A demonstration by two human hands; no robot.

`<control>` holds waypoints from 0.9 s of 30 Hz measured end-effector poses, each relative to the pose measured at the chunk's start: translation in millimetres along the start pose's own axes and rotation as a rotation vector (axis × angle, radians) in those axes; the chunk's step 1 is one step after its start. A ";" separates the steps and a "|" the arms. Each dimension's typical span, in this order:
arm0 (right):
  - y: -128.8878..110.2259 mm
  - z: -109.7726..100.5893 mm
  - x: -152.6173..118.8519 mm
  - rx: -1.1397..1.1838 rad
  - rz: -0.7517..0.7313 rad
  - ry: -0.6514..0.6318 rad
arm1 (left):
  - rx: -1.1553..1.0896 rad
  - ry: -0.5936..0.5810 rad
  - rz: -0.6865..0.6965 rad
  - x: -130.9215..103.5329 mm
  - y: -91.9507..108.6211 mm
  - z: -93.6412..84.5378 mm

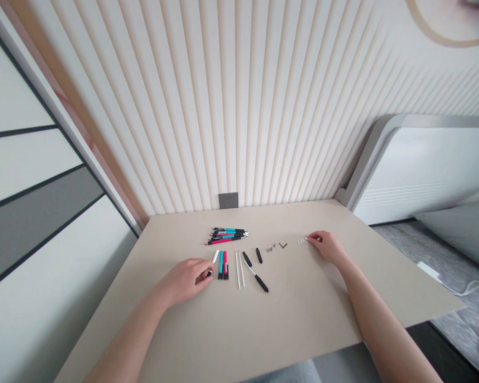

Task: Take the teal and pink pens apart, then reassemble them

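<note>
My left hand (191, 276) rests on the table with its fingers curled round the dark lower end of a white pen barrel (215, 256). A teal barrel (221, 265) and a red barrel (225, 265) with black clip ends lie just to the right of it. On the far right side, the fingertips of my right hand (323, 244) pinch a tiny white piece (307, 239) at the end of a row of similar small white pieces (300, 241). Their exact kind is too small to make out.
Assembled pens (227, 235) lie in a pile at the back. Nearer are thin white refills (239, 270), black grips (259, 255), a black grip with a white rod (261, 282), and small metal parts (282, 245). A socket (228, 200) sits on the wall behind the table (303, 314).
</note>
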State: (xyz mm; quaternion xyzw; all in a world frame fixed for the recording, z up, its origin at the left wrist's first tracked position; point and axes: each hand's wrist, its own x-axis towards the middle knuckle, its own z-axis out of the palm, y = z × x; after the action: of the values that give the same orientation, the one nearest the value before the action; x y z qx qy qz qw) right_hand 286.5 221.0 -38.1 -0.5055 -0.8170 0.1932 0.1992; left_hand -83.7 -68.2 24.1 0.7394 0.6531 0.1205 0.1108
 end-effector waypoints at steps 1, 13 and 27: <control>0.7 -0.2 0.3 0.002 -0.002 -0.003 | 0.006 0.000 -0.002 0.0 -0.2 -0.4; 4.7 1.5 1.5 0.027 -0.046 -0.038 | 0.015 0.020 -0.005 -1.2 -4.9 -1.7; 0.2 0.1 0.4 0.041 -0.070 -0.015 | 0.026 0.039 0.018 -2.0 -7.7 -0.4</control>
State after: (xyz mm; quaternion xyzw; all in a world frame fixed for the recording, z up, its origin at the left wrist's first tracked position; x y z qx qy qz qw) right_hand 286.5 221.4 -38.2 -0.4709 -0.8315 0.2066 0.2102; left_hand -91.3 -69.3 21.9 0.7439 0.6501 0.1276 0.0873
